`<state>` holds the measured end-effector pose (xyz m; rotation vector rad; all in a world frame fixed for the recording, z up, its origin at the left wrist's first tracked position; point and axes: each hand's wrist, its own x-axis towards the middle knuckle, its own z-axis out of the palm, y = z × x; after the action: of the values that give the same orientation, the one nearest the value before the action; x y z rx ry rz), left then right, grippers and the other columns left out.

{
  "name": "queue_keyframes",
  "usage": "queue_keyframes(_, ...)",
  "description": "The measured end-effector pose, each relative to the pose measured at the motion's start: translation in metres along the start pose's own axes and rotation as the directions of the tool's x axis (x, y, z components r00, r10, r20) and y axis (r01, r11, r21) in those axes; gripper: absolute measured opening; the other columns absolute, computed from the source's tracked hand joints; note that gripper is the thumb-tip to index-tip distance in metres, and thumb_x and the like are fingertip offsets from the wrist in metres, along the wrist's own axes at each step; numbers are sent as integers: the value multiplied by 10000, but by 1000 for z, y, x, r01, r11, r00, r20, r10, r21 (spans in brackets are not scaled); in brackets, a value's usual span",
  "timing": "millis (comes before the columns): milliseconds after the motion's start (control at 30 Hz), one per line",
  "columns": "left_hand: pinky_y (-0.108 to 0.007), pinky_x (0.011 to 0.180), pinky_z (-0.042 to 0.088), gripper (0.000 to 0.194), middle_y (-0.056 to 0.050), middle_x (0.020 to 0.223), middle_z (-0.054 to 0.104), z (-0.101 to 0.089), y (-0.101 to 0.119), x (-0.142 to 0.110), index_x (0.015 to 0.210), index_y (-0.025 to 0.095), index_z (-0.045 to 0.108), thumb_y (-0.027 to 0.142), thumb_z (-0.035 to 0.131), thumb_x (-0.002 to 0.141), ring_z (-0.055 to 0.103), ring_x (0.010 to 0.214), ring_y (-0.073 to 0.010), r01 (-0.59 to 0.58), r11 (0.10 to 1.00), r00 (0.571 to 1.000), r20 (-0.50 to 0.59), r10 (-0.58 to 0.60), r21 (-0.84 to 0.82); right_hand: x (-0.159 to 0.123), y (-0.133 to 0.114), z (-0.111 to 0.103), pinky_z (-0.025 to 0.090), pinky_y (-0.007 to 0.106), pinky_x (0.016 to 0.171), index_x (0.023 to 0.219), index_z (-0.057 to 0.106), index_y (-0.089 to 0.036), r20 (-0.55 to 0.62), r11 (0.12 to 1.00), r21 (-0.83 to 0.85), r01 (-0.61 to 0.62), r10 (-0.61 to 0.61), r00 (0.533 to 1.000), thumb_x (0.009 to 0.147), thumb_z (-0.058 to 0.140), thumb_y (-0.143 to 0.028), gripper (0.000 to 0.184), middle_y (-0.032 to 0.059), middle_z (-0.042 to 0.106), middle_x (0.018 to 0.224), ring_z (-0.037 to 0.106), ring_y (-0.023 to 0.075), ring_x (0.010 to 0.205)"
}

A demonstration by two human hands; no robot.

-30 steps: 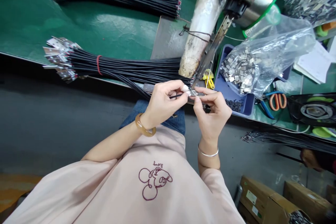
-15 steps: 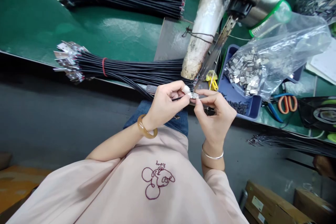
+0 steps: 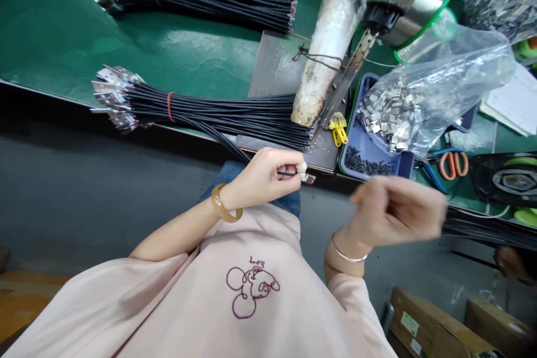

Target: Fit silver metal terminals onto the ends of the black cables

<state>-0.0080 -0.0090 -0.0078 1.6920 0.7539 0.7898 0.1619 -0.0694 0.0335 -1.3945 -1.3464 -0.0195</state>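
Near the table's front edge my left hand [image 3: 264, 179] is closed, thumb and fingers pinching the end of a black cable [image 3: 286, 174]. A small shiny metal terminal [image 3: 310, 179] sticks out past its white-covered fingertips. My right hand [image 3: 396, 210] is off to the right, in front of the blue tray, its fingers curled but smeared by motion; whether anything is in it cannot be seen. Behind my left hand lies a bundle of black cables [image 3: 226, 112] with metal tabs [image 3: 115, 98] at the left end, tied with a red band [image 3: 170, 106].
A second cable bundle [image 3: 210, 3] lies farther back. A white wrapped tube [image 3: 319, 72] slants down beside a perforated metal rod [image 3: 356, 59]. The blue tray [image 3: 405, 165] holds a bag of metal pieces [image 3: 392, 114] and small black parts. Yellow clip [image 3: 338, 130] and orange-handled pliers [image 3: 453, 164] lie nearby.
My right hand has let go of the cable end and swung right and toward me. My left hand has come slightly nearer my body, still with the cable and terminal.
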Motion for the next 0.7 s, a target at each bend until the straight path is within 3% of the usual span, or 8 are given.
queue_keyframes(100, -185, 514, 361, 103, 41, 601, 583, -4, -6, -11, 725, 145, 682, 82, 632, 790, 434, 532, -57, -40, 994, 996, 78, 32, 104, 8, -3, -12, 390, 333, 361, 949, 693, -355, -217, 995, -76, 64, -79, 973, 901, 656, -335, 63, -21, 598, 772, 490, 96, 411)
queue_keyframes(167, -193, 581, 469, 60, -8, 710, 689, -6, -9, -15, 794, 145, 725, 132, 671, 817, 574, 605, -84, -27, 999, 999, 26, 26, 41, 14, 7, -19, 427, 326, 398, 998, 661, -314, -132, 985, -159, -68, 47, 990, 898, 657, -334, 101, -1, 634, 863, 569, 108, 467)
queue_keyframes(233, -216, 648, 537, 52, -49, 804, 736, -8, -11, -16, 831, 143, 737, 171, 693, 838, 663, 703, -118, -52, 997, 995, -83, 48, -48, 22, 28, -25, 539, 328, 522, 962, 622, -253, 77, 934, -298, -197, 229, 970, 922, 623, -366, 120, -18, 635, 725, 664, 159, 554)
queue_keyframes(367, -314, 793, 557, 47, -70, 886, 749, -20, -13, -10, 858, 149, 737, 163, 692, 863, 686, 833, -168, -229, 961, 913, -308, 267, 153, 44, 83, -28, 553, 377, 664, 837, 593, -227, 214, 783, -619, -61, 243, 946, 874, 611, -340, 121, 13, 667, 699, 657, 196, 600)
queue_keyframes(433, -415, 901, 518, 76, -88, 961, 746, -27, -16, -3, 895, 156, 747, 170, 674, 878, 660, 923, -217, -250, 866, 874, -283, 394, 433, 56, 103, -22, 540, 408, 752, 821, 593, -225, 252, 724, -689, 9, 228, 940, 862, 600, -287, 75, 33, 693, 745, 652, 208, 652)
queue_keyframes(500, -467, 908, 482, 141, -109, 1040, 720, -33, -21, 4, 965, 170, 753, 168, 626, 904, 618, 1010, -268, -173, 764, 904, -208, 374, 622, 66, 115, -15, 526, 405, 795, 797, 585, -224, 339, 739, -671, 64, 229, 913, 852, 596, -239, 58, 56, 727, 850, 665, 219, 749)
queue_keyframes(600, -460, 847, 447, 204, -113, 1010, 682, -36, -28, 15, 927, 182, 758, 169, 554, 938, 579, 970, -279, -113, 674, 931, -159, 329, 730, 77, 121, -8, 506, 403, 830, 769, 570, -227, 439, 744, -656, 128, 238, 867, 832, 606, -199, 78, 77, 726, 918, 652, 244, 877)
queue_keyframes(700, -441, 825, 418, 238, -96, 941, 661, -37, -33, 24, 877, 189, 750, 192, 526, 957, 555, 916, -263, -119, 673, 926, -163, 341, 730, 78, 117, -11, 475, 382, 794, 757, 569, -232, 487, 710, -681, 179, 257, 834, 826, 608, -196, 87, 61, 695, 850, 609, 230, 811)
